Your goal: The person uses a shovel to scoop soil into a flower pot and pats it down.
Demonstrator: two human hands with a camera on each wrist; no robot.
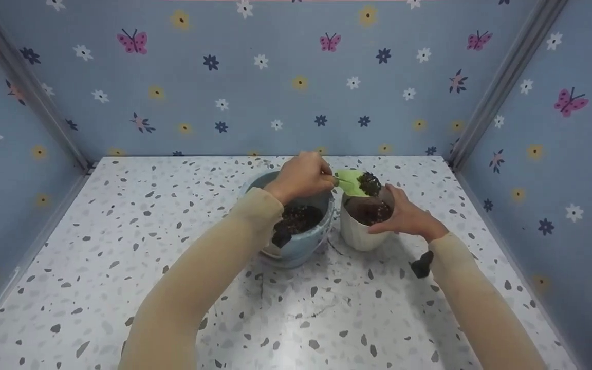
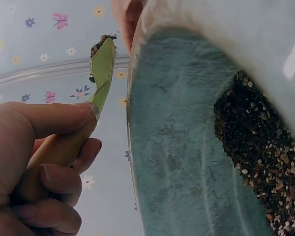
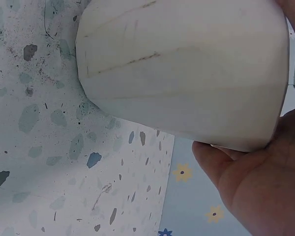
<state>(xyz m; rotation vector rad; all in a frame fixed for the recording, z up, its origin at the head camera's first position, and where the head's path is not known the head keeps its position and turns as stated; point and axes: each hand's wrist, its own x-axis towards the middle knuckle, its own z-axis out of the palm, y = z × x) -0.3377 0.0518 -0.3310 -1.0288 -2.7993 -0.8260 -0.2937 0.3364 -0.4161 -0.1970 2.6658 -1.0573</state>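
Observation:
My left hand point(image 1: 303, 177) grips the wooden handle point(image 2: 64, 147) of a small garden trowel point(image 1: 348, 183), with its fingers wrapped round it. Dark soil point(image 1: 369, 184) sits on the trowel's green blade, which is over the rim of a white flowerpot point(image 1: 363, 237). Around the far right side of that pot my right hand point(image 1: 410, 217) holds the rim, thumb toward me and fingers behind. Soil shows inside the white pot. Under my left forearm stands a larger blue pot point(image 1: 301, 251), partly hidden, with dark, gritty soil point(image 2: 258, 157) in it.
Both pots stand on a white speckled tabletop point(image 1: 296, 318). Fine crumbs of soil lie on it near the white pot. Blue patterned panels point(image 1: 255, 77) enclose the table at the back and both sides.

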